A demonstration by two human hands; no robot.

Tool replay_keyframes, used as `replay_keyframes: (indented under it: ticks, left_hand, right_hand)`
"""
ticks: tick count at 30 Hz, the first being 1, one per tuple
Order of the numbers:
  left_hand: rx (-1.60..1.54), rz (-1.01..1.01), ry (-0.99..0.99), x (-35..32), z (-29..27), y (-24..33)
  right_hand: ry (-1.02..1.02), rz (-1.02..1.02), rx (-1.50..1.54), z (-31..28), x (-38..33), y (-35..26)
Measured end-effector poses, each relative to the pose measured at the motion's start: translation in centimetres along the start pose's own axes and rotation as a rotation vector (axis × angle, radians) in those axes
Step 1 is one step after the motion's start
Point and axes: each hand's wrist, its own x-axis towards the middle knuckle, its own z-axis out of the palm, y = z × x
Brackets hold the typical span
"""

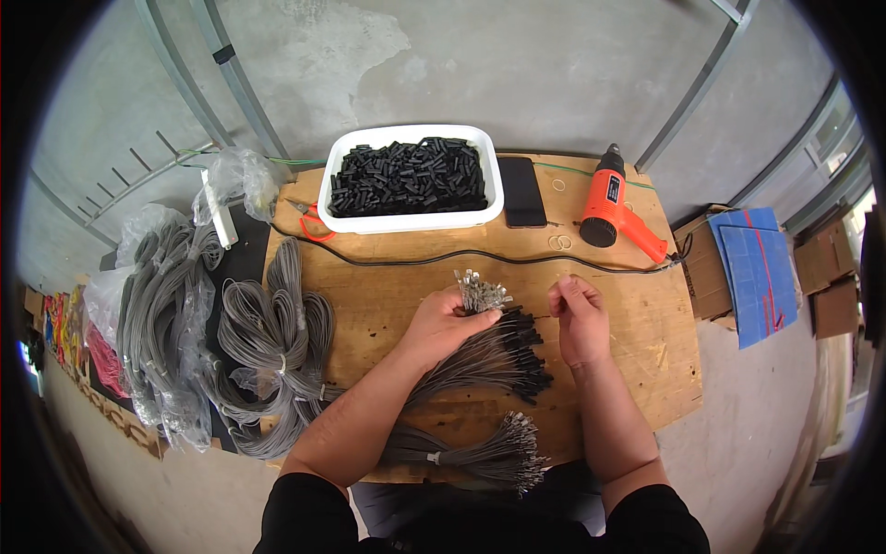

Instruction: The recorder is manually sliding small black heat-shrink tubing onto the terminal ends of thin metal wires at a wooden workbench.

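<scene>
My left hand grips a bunch of thin grey wires with bare metal ends sticking up past the fingers. My right hand pinches a small black piece at the tip of one wire, just right of the bunch. Under both hands lies a fan of grey wires with black sleeved ends. Closer to me lies a tied bundle of grey wires with metal ends. A white tub of small black sleeves stands at the back of the wooden board.
An orange heat gun lies at the back right, its black cord crossing the board. A black phone lies beside the tub. Coils of grey wire and bagged coils are on the left. Red-handled scissors, cardboard boxes.
</scene>
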Motion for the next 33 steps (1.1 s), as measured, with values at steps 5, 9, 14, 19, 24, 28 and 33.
replay_keyframes:
  ticks: [5, 9, 14, 19, 24, 28, 33]
  left_hand:
    - [-0.096, -0.090, 0.067, 0.1, -0.6, -0.6]
    - [-0.183, -0.142, 0.074, 0.1, -0.6, -0.3]
    - [-0.253, -0.182, 0.079, 0.0, -1.1, -0.1]
    - [-0.249, -0.229, 0.110, -0.1, -1.5, 0.2]
    - [-0.325, -0.208, 0.059, 0.0, -1.7, 0.0]
    - [-0.336, -0.170, 0.068, -0.1, -2.0, -0.2]
    - [-0.325, -0.168, 0.060, -0.2, -2.2, -0.2]
  right_hand:
    - [-0.315, -0.438, -0.879, 2.5, -0.7, -0.5]
    - [-0.426, -0.615, -1.238, 2.8, -0.9, 0.8]
    - [-0.497, -0.468, -1.245, 1.9, -0.4, 0.3]
    - [-0.681, -0.437, -1.380, 3.3, -2.5, -2.2]
    - [-0.731, -0.397, -1.548, 4.0, -4.2, -3.4]
    - [-0.739, -0.345, -1.624, 4.7, -5.1, -3.7]
    - [-0.687, -0.501, -1.599, 4.5, -5.1, -3.0]
